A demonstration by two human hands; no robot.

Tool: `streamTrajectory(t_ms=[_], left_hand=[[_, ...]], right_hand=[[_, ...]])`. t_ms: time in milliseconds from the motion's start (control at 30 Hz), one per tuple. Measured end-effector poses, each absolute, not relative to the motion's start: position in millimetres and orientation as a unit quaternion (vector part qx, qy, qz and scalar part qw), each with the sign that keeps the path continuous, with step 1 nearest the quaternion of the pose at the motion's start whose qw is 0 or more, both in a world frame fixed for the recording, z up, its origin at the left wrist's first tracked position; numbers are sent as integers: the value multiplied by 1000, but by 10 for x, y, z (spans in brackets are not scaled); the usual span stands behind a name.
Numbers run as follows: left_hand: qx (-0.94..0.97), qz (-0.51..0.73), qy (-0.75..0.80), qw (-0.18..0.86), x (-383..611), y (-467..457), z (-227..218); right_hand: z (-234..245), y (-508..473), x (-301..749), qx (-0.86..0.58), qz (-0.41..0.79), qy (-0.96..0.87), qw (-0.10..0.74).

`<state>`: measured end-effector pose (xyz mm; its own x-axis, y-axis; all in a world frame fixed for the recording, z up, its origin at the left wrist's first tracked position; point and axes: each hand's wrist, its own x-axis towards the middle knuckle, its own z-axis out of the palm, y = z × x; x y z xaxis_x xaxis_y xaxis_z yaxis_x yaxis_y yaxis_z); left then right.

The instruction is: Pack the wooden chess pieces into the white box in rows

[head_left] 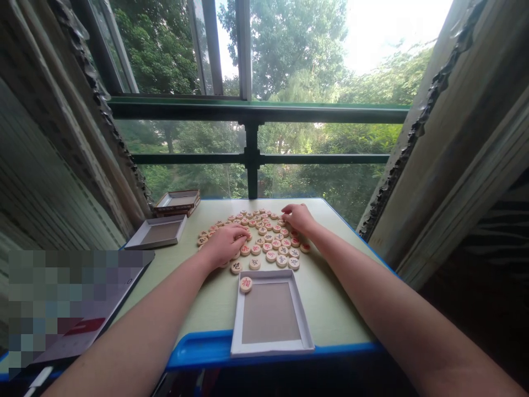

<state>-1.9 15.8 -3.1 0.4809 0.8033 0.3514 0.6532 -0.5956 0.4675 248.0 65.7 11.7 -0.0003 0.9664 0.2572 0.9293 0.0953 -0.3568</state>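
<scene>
Many round wooden Chinese chess pieces (pixel 268 238), marked with red or black characters, lie spread across the pale tabletop. My left hand (pixel 225 243) rests over the left part of the spread, thumb and fingertips closed about a piece at its right; the palm hides some others. At the far right edge of the spread is my right hand (pixel 300 218), its fingers bent and apart, the tips beside the outermost pieces. Nearer to me, a shallow white open box (pixel 306 325) holds a single red-marked piece (pixel 246 284) in its far left corner.
Another shallow white box (pixel 176 234) and a stack of brown-edged box parts (pixel 177 201) stand at the back left. A laptop-like device (pixel 119 300), partly blurred out, covers the left front. The table has a blue rim (pixel 198 347); beyond it are a green-railed window and curtains.
</scene>
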Motion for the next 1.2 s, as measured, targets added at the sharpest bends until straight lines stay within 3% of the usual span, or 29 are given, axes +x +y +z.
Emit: streamTrajectory(t_ms=[633,867,1033,1200], left_hand=[[743,430,512,21,13,68,43],[806,387,447,30,45,-52,101],[858,342,372,94,116,-200,131],[898,261,329,130,143,-297,192]], right_hand=[[111,671,2539,-632,19,-741,226],[216,436,2469,-581,18,-792,187],[263,240,2340,-580,21,-803,137],[264,214,2308,-611,33,-777,151]])
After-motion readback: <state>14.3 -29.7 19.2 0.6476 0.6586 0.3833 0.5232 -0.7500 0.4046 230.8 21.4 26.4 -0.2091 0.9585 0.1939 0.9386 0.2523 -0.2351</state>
